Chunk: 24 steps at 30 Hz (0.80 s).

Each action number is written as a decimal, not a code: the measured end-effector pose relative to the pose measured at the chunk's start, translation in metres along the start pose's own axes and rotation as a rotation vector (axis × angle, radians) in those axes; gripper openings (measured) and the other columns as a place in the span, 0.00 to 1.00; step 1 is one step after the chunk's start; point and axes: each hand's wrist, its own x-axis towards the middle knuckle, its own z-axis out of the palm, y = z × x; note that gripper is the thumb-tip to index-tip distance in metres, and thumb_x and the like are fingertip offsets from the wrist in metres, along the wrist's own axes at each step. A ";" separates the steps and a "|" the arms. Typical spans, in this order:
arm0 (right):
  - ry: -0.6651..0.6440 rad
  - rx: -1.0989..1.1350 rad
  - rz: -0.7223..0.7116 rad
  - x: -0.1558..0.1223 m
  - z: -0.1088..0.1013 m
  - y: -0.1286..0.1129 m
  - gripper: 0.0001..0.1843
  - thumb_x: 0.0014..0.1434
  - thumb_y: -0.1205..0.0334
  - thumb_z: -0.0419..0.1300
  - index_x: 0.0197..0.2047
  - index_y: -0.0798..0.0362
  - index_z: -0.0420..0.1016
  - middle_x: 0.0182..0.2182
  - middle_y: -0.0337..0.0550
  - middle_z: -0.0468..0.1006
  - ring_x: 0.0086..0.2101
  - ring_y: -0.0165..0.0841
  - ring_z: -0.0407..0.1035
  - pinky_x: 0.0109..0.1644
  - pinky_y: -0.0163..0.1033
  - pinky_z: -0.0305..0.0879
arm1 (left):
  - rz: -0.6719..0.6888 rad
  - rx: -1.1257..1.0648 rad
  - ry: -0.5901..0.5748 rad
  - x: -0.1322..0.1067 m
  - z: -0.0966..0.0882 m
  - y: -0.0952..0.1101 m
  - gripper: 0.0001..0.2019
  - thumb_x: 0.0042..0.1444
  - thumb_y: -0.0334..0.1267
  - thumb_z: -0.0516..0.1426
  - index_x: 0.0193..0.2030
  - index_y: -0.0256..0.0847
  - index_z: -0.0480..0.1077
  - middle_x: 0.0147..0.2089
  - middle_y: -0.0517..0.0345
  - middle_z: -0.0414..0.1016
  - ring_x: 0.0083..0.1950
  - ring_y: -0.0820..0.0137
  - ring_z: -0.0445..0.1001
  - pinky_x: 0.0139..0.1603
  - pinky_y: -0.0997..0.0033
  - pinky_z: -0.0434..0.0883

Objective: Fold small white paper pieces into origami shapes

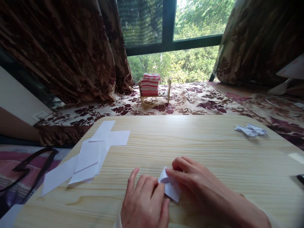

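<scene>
A small folded piece of white paper (171, 186) lies on the light wooden table (190, 145) near its front edge. My left hand (144, 202) presses on the paper's left side with curled fingers. My right hand (201, 186) comes in from the right, its fingertips pinching the paper's upper edge. Both hands hold the same piece, and part of it is hidden under them.
Several white paper strips (87, 158) lie scattered on the table's left side. A finished folded paper shape (250, 129) rests at the far right. Beyond the table, a small wooden rack with striped cloths (152, 86) stands on a floral cover before the window. A dark strap (30, 164) lies at left.
</scene>
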 end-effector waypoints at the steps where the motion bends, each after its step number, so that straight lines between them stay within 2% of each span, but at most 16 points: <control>1: 0.004 -0.001 -0.001 0.000 0.000 0.001 0.07 0.58 0.74 0.56 0.34 0.52 0.71 0.32 0.40 0.68 0.31 0.31 0.61 0.30 0.34 0.54 | 0.020 -0.016 -0.001 0.000 0.000 0.000 0.12 0.60 0.35 0.47 0.35 0.42 0.71 0.32 0.59 0.73 0.37 0.68 0.70 0.60 0.52 0.53; 7: 0.026 -0.009 -0.013 -0.002 0.002 0.006 0.07 0.58 0.73 0.55 0.35 0.52 0.72 0.32 0.41 0.69 0.31 0.31 0.61 0.31 0.35 0.56 | -0.022 0.042 -0.026 -0.003 -0.002 -0.009 0.13 0.60 0.36 0.46 0.42 0.42 0.72 0.36 0.56 0.72 0.42 0.66 0.69 0.59 0.51 0.53; 14: -0.002 0.009 -0.047 -0.004 0.001 -0.002 0.09 0.58 0.73 0.54 0.37 0.51 0.72 0.33 0.42 0.69 0.31 0.33 0.61 0.32 0.37 0.57 | 0.044 0.115 -0.004 -0.010 0.003 -0.012 0.15 0.60 0.33 0.46 0.45 0.42 0.73 0.39 0.53 0.72 0.45 0.63 0.69 0.59 0.48 0.55; 21: 0.094 -0.078 -0.135 -0.003 0.008 -0.007 0.08 0.58 0.72 0.52 0.35 0.54 0.70 0.30 0.43 0.69 0.30 0.34 0.59 0.31 0.39 0.54 | 0.076 0.163 -0.036 -0.014 0.004 -0.014 0.15 0.60 0.33 0.47 0.48 0.42 0.72 0.42 0.52 0.73 0.47 0.62 0.69 0.59 0.48 0.55; 24: 0.143 -0.121 -0.158 -0.003 0.010 -0.009 0.10 0.57 0.75 0.50 0.34 0.55 0.70 0.28 0.43 0.69 0.28 0.34 0.59 0.31 0.40 0.53 | 0.062 0.164 -0.014 -0.015 0.006 -0.013 0.15 0.61 0.33 0.46 0.47 0.42 0.72 0.42 0.52 0.73 0.47 0.62 0.69 0.59 0.48 0.55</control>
